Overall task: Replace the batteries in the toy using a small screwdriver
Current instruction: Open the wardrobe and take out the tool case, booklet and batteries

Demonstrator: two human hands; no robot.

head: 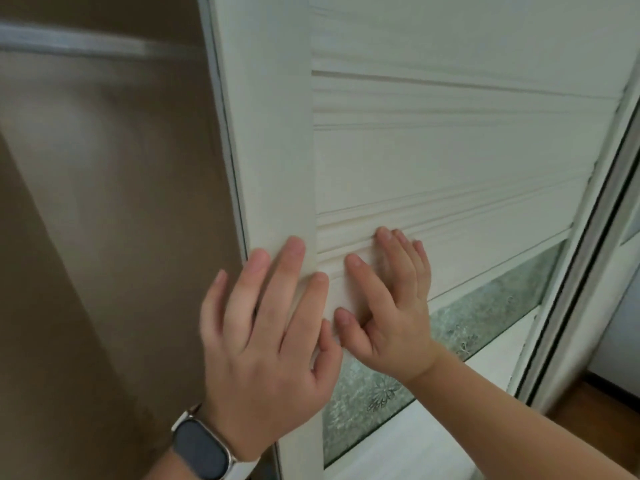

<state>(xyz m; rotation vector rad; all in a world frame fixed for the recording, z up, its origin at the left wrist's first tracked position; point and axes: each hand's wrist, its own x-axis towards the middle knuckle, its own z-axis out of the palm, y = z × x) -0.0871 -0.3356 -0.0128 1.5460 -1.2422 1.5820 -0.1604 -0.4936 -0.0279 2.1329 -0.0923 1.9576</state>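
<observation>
Both hands lie flat on a white sliding door (270, 133), side by side with thumbs almost touching, and they grip nothing. The left hand (266, 327), with a smartwatch (204, 448) on its wrist, presses the stile at the door's left edge. The right hand (391, 306) presses the panel, fingertips set against a moulded ridge just above the frosted glass strip (485, 306), probably for purchase to slide the door. The toy, batteries and screwdriver are out of view; the brown cupboard interior (104, 202) beside the door may hold them.
</observation>
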